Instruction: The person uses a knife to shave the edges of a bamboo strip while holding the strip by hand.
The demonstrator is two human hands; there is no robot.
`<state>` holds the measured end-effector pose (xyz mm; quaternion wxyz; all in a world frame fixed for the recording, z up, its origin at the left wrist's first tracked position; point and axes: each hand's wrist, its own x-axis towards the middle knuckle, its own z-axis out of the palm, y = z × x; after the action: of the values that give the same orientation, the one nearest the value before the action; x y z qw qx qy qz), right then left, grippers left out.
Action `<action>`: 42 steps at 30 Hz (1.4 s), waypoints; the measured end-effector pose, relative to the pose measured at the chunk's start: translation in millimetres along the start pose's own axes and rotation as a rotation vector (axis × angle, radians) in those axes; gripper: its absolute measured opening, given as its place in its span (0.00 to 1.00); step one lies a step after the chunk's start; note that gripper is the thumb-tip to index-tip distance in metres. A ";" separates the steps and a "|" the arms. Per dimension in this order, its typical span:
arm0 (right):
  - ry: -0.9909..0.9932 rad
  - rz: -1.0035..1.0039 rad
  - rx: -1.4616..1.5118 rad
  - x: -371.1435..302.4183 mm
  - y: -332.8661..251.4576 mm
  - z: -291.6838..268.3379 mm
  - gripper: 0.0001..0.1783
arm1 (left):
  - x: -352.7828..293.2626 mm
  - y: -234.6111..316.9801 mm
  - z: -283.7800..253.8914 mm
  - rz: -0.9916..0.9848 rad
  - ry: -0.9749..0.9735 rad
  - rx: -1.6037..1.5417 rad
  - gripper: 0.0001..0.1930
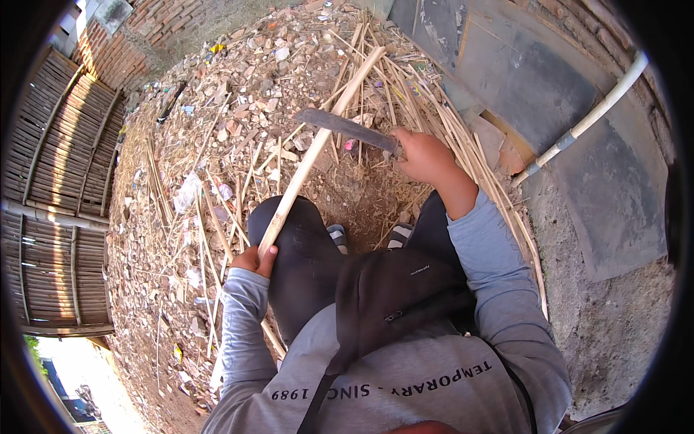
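Note:
My left hand (254,262) is closed round the lower end of a long pale bamboo strip (307,162), beside my left knee. The strip slants up and away to the right, its far end over the rubble. In my right hand (425,157) is the handle of a machete (347,127), mostly hidden by the fingers. Its dark, broad blade points left and crosses the strip in its upper half. Whether the edge touches or bites into the strip I cannot tell.
Split bamboo strips (448,126) lie piled along the right, with more strips (210,239) scattered at left. Broken brick and litter (246,101) cover the ground. A bamboo fence (54,195) stands left; grey panels (528,79) and a white pipe (600,108) line the right.

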<state>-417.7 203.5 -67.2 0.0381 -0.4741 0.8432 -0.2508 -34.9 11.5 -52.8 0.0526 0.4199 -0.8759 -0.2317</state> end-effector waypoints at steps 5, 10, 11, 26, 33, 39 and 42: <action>0.038 -0.026 -0.171 3.1 -20.6 -17.5 0.17 | -3.2 -2.1 -2.1 -0.018 0.001 -0.052 0.31; 0.055 0.034 -0.147 2.0 -18.0 2.2 0.21 | -1.6 5.4 -6.1 -0.036 -0.038 -0.045 0.31; 0.048 0.005 -0.147 1.2 -21.3 5.4 0.20 | -2.7 7.2 -7.5 -0.045 -0.048 -0.043 0.31; -0.084 -0.081 -0.032 0.7 -10.5 17.8 0.19 | 5.1 -12.5 -1.1 -0.064 -0.124 -0.033 0.31; -0.021 0.126 0.118 9.9 1.6 14.0 0.18 | 8.6 -8.0 -9.9 -0.126 -0.241 -0.039 0.30; -0.148 -0.057 0.046 2.8 -11.1 19.3 0.17 | 7.7 -1.3 -16.6 -0.139 -0.257 -0.040 0.30; -0.157 -0.069 0.024 5.8 -12.5 19.1 0.16 | 11.1 -22.7 -5.4 -0.118 -0.243 -0.102 0.32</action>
<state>-405.3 186.1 -77.0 0.1010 -0.5208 0.8176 -0.2240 -24.3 -11.2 -59.5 -0.0463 0.4362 -0.8369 -0.3276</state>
